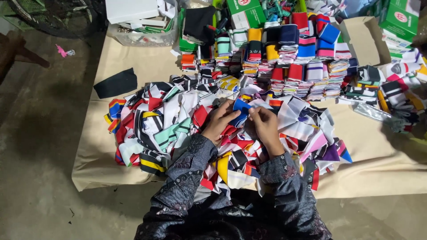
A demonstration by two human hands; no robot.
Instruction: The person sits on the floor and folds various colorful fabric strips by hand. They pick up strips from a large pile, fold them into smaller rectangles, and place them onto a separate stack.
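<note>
Loose striped fabric heap (178,120) around you, folded stacks (302,66) far, your left hand (218,122) and right hand (266,124) pinching a blue fabric piece (242,108), long axis near-far.

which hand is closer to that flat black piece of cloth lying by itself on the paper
Left. The left hand sits over the pile's middle, to the right of the black cloth; the right hand is farther right still.

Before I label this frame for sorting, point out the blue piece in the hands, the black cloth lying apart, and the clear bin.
blue piece (241,108), head view, its flat middle.
black cloth (116,83), head view, its centre.
clear bin (142,39), head view, its front wall.
</note>
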